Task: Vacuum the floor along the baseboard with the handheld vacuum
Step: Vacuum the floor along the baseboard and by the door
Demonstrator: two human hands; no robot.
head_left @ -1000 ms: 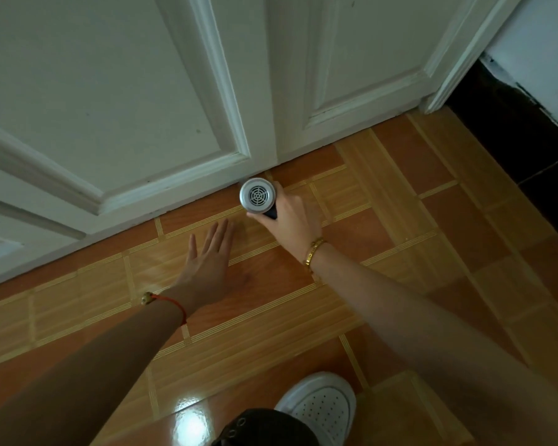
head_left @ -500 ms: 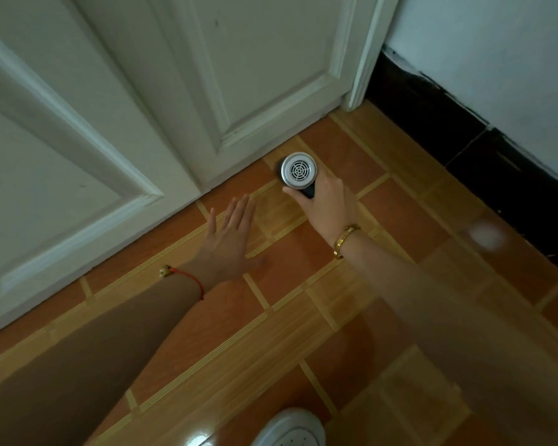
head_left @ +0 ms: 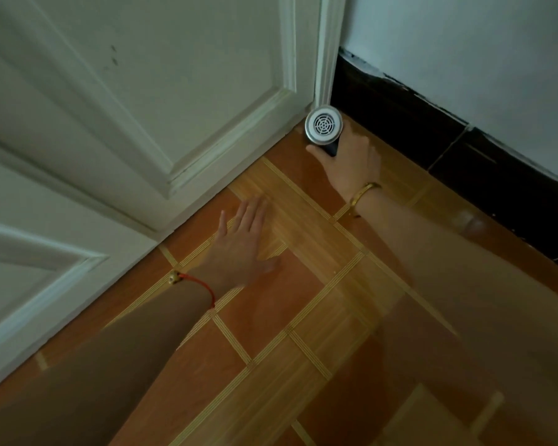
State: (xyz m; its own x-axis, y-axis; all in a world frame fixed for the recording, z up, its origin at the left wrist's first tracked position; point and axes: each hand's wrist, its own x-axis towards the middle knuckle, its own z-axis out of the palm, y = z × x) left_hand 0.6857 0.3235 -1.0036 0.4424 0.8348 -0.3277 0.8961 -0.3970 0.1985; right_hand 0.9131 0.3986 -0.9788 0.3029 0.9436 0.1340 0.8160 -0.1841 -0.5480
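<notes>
Right hand (head_left: pixel 351 157) grips the handheld vacuum (head_left: pixel 323 127) at the corner; left hand (head_left: pixel 242 249) lies flat, bracing; best hug the black baseboard (head_left: pixel 432 136), nozzle low.

The handheld vacuum (head_left: pixel 323 125) has a shiny silver round end with a white grille (head_left: pixel 324 123) — lines like a spider web — and a dark body. The floor tiles (head_left: pixel 271 310) are orange-brown with pale yellow striped bands. The door (head_left: pixel 181 91) is white, the baseboard (head_left: pixel 400 117) black, the wall (head_left: pixel 464 37) whitish. A red string bracelet (head_left: pixel 203 284) sits left of the middle — a gold bangle (head_left: pixel 364 191), right of it.
</notes>
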